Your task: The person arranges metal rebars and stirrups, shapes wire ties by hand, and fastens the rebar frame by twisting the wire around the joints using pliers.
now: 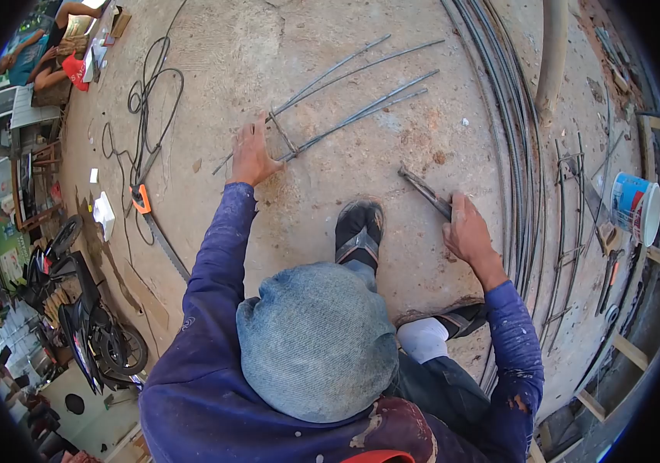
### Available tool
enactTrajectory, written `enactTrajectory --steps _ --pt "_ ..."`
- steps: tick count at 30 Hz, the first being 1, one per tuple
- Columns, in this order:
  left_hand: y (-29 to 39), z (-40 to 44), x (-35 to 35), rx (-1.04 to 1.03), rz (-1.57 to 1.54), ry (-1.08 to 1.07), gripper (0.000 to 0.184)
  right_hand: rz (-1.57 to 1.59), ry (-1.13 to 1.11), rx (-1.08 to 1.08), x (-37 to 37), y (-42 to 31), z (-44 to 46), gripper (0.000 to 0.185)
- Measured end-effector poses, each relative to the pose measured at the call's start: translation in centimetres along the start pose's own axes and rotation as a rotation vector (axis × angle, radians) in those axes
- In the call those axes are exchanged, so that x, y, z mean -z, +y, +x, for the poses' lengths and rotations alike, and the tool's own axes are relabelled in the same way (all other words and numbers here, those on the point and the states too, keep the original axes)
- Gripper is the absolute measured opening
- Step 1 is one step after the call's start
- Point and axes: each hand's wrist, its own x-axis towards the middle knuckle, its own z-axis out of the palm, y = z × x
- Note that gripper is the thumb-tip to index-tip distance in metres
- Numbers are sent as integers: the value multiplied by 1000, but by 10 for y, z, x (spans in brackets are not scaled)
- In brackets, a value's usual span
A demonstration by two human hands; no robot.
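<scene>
My left hand is at the near end of a small bundle of steel rods, its thumb and fingers apart. A square wire stirrup stands around the rods, whose far ends fan out over the concrete floor. Whether my fingertips touch the rods I cannot tell. In my right hand is a dark pair of pincers, its jaws pointing up and left, above the floor to the right of my foot.
Long rebar runs along the right, beside a tied rebar frame and a blue-and-white bucket. An orange-handled saw and a cable lie left. Motorcycles stand lower left; another person sits upper left.
</scene>
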Motion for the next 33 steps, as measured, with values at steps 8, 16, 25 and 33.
enactTrajectory --steps 8,16,25,33 --pt "72 -41 5 -169 -534 112 95 1065 -561 -564 47 -36 -16 53" --pt "129 -73 -9 -8 -395 119 116 1413 -482 -431 64 -72 -31 46" --pt "180 12 11 -482 -287 122 147 1523 -525 -570 41 -82 -27 33" --pt "226 50 -3 -385 -186 -85 154 1609 -333 -718 23 -68 -40 35"
